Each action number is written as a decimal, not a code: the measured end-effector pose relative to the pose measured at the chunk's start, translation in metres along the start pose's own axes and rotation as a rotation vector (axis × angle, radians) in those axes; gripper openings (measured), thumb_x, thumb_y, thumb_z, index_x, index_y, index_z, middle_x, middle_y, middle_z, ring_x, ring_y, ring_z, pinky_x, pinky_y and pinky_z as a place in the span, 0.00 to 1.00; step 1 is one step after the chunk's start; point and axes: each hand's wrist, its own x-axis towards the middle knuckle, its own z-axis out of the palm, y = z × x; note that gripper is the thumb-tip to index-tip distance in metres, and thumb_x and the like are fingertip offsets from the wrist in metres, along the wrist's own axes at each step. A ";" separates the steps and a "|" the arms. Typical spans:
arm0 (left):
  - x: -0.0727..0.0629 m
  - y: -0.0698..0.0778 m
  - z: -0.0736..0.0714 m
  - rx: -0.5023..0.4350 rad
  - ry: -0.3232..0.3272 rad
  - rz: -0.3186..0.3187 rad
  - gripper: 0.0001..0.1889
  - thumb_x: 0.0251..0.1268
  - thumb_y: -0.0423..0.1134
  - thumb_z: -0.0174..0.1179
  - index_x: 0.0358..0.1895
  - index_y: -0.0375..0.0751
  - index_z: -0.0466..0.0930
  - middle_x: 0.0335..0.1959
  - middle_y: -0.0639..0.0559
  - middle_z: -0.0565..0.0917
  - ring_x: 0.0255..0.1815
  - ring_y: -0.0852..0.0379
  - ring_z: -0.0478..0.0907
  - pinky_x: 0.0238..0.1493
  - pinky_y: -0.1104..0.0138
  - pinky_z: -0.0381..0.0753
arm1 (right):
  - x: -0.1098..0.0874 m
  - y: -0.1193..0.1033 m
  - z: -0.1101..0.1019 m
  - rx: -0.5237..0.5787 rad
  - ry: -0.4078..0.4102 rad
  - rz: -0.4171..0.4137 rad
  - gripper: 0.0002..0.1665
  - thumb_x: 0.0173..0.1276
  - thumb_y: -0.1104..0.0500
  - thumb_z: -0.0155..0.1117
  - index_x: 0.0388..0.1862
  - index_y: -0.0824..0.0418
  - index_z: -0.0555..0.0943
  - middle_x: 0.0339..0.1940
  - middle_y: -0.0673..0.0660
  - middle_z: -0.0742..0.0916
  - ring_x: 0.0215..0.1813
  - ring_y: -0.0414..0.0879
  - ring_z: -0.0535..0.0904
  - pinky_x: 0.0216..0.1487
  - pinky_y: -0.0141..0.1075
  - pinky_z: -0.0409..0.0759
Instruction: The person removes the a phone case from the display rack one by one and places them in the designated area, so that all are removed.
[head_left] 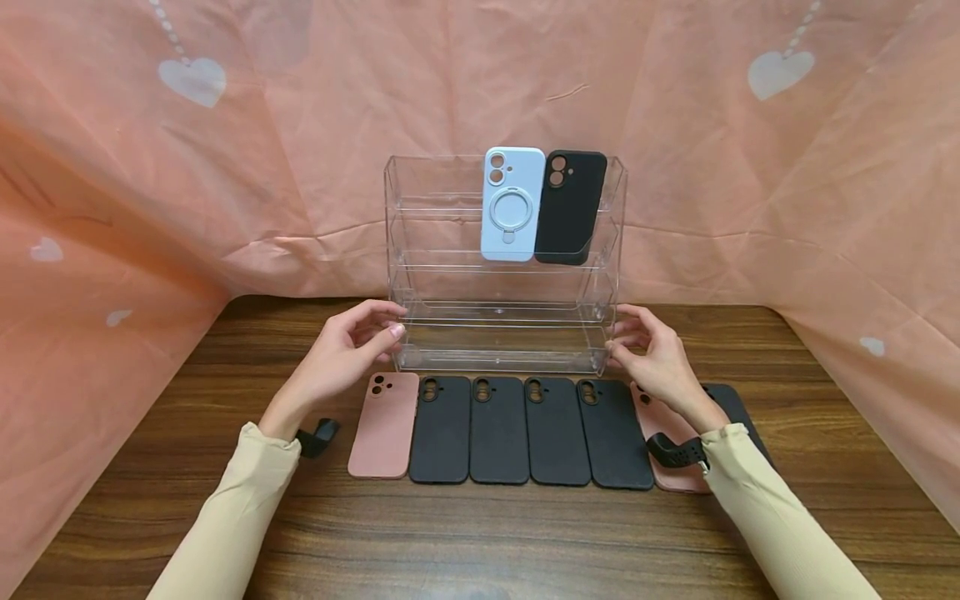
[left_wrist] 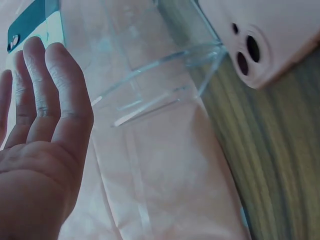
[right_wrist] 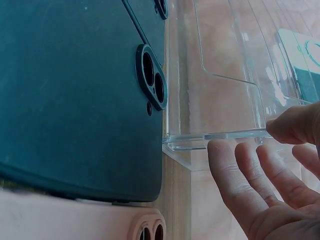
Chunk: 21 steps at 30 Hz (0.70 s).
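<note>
A clear acrylic display rack (head_left: 498, 360) with several stepped tiers stands on the table. My left hand (head_left: 352, 343) is at its left side, thumb at the front edge and fingers curved about the side panel; in the left wrist view, the thumb is hidden. At the opposite side, my right hand (head_left: 654, 354) grips the panel edge; its thumb and fingers (right_wrist: 225, 165) lie on either side of the clear plastic in the right wrist view. A white phone case with a ring (head_left: 512, 237) and a black phone case (head_left: 570, 200) lean side by side on an upper tier.
Before the rack lies a row of phone cases: a pink one (head_left: 382, 437) at left, several black ones (head_left: 498, 442), another pink one (head_left: 671, 429) and a dark one (head_left: 731, 404) partly under the right arm. Pink heart-patterned cloth (head_left: 315, 167) encloses the wooden table (head_left: 450, 542).
</note>
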 end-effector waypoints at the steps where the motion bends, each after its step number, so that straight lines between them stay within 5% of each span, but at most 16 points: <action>1: 0.002 0.001 0.001 0.000 0.000 0.010 0.17 0.75 0.40 0.61 0.62 0.41 0.78 0.47 0.44 0.84 0.43 0.58 0.88 0.44 0.60 0.88 | 0.000 0.000 0.000 0.001 0.000 0.000 0.33 0.70 0.67 0.66 0.73 0.63 0.69 0.53 0.68 0.83 0.42 0.24 0.80 0.24 0.32 0.81; 10: 0.022 0.014 0.010 0.001 0.002 0.063 0.16 0.76 0.42 0.60 0.62 0.46 0.78 0.50 0.40 0.84 0.45 0.53 0.87 0.45 0.61 0.88 | 0.001 0.001 0.000 0.006 -0.002 -0.009 0.33 0.70 0.68 0.65 0.73 0.63 0.69 0.52 0.68 0.84 0.42 0.26 0.81 0.35 0.26 0.84; 21: 0.044 0.025 0.020 -0.048 0.030 0.099 0.16 0.76 0.42 0.60 0.62 0.44 0.78 0.50 0.43 0.84 0.44 0.57 0.87 0.45 0.60 0.88 | 0.000 -0.001 -0.001 -0.009 -0.003 0.005 0.33 0.70 0.68 0.66 0.73 0.63 0.69 0.53 0.68 0.83 0.43 0.27 0.81 0.32 0.27 0.81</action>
